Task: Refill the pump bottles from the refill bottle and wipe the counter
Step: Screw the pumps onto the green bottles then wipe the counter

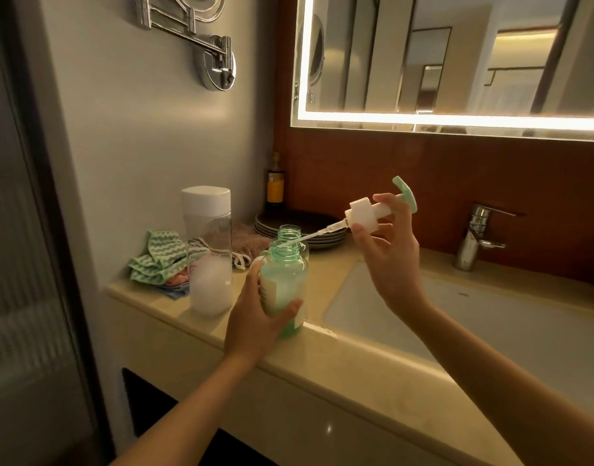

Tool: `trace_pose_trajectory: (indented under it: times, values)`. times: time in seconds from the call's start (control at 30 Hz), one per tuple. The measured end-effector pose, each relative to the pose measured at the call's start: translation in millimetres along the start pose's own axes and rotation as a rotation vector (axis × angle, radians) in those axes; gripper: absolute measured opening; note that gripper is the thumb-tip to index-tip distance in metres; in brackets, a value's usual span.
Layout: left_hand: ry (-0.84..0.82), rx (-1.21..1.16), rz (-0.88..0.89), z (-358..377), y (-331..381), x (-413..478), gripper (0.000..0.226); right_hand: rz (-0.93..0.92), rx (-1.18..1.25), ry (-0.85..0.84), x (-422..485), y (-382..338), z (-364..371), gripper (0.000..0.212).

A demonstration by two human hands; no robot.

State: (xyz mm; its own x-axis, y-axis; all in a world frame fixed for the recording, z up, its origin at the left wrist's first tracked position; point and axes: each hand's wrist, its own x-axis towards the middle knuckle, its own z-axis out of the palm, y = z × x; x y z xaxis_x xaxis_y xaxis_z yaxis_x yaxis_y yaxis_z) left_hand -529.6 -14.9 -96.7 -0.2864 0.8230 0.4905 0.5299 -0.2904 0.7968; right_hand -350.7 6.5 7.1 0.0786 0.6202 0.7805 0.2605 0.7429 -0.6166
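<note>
At the counter's (339,375) front edge the left hand (255,319) grips the open green pump bottle (285,280). At two o'clock from it, the right hand (391,253) pinches the pump head (364,211), tube tip at the bottle's mouth. The capped refill bottle (209,253) stands at ten o'clock.

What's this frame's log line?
left hand: grips front green bottle | right hand: holds pump head, tube tip at bottle mouth | refill bottle: capped

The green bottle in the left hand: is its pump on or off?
Off. The green bottle shows a bare threaded neck; the right hand holds the pump tilted, its tube tip near the mouth.
</note>
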Motion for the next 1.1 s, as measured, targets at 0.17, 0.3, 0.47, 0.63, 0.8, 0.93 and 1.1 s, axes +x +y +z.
trace_pose_trajectory:
  times: [0.17, 0.3, 0.47, 0.63, 0.8, 0.93, 1.1]
  values:
    - [0.006, -0.013, 0.006, -1.4, 1.2, -2.7, 0.098, -0.139, -0.050, -0.030, 6.3, -5.8, 3.1, 0.043]
    - [0.014, -0.016, 0.014, -2.9, 2.0, -3.0, 0.101, -0.155, -0.129, -0.164, 12.9, -6.3, 14.7, 0.050]
    - [-0.014, -0.011, 0.015, -1.9, 3.7, -2.0, 0.102, -0.165, -0.281, -0.449, 7.1, -9.2, 44.2, 0.050]
    - [-0.018, -0.007, 0.020, -2.5, 4.5, -1.4, 0.100, -0.135, -0.333, -0.545, 12.5, -8.5, 55.5, 0.049]
    - [-0.009, -0.001, 0.016, -3.2, 1.5, 0.9, 0.099, -0.247, -0.428, -0.682, 20.1, -14.1, 59.3, 0.050]
    - [-0.011, 0.021, 0.005, -0.8, -1.9, -0.2, 0.099, -0.234, -0.448, -0.740, 10.2, -10.3, 64.1, 0.048]
    - [-0.021, 0.030, -0.018, 0.5, -2.5, 0.9, 0.101, -0.127, -0.328, -0.650, -7.9, -2.8, 67.9, 0.047]
